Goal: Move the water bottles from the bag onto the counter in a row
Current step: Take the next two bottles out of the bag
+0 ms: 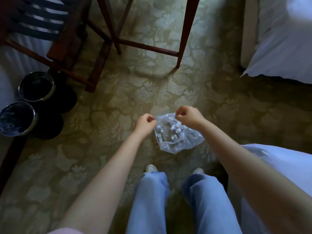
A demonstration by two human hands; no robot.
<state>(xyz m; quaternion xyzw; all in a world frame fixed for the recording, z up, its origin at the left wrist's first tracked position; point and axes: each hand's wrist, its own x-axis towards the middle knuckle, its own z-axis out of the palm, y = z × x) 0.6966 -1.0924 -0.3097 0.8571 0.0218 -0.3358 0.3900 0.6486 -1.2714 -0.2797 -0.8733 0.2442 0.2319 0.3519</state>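
Observation:
A clear plastic bag [189,142] hangs above the patterned carpet in front of my feet. Inside it lie several water bottles [170,134] with white caps and labels, bunched together. My left hand [145,123] pinches the bag's top edge on its left side. My right hand [188,115] pinches the top edge on its right side. Both hands hold the bag's mouth between them. No counter is in view.
A dark wooden table's legs and crossbars [146,46] stand ahead. At the upper left is a chair [55,39]. Two round black bins [36,86] sit at the left. White bedding [285,39] fills the right side and lower right.

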